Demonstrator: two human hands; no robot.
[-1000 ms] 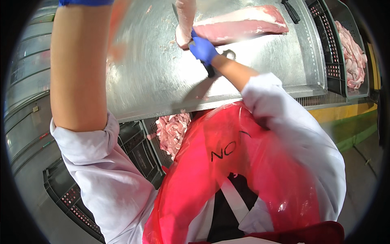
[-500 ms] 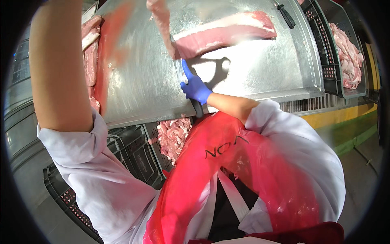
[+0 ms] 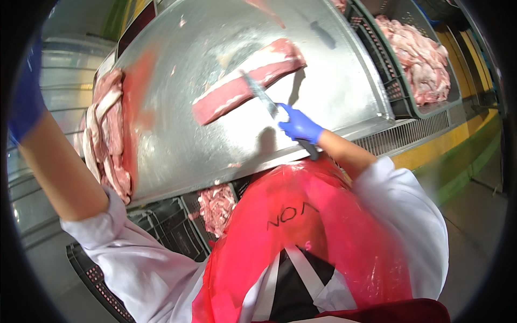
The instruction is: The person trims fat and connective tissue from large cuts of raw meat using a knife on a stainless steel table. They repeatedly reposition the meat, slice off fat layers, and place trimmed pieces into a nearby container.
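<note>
My right hand [image 3: 300, 126], in a blue glove, is closed around a black-handled knife [image 3: 262, 97]. The blade points away and to the left, its tip over a long piece of pale-pink meat [image 3: 242, 83] with a white fat edge. Whether the blade touches it I cannot tell. This piece lies slantwise on the metal table [image 3: 177, 156]. Out at the far left rim is my left hand [image 3: 26, 99], also blue-gloved, smeared and partly cut off; its fingers do not show clearly. Nearest to that arm lies a heap of long meat strips [image 3: 107, 134] on the table's left edge.
A dark crate [image 3: 414, 64] of meat trimmings stands right of the table. Another crate [image 3: 188, 207] with small meat pieces sits below the front edge. A second black-handled knife [image 3: 323, 35] lies at the table's far right, near a thin meat strip [image 3: 266, 12].
My left arm has swung from the top to the far left. My right hand has moved right with the knife. The raised meat strip is gone from above the large piece; the view has shifted.
</note>
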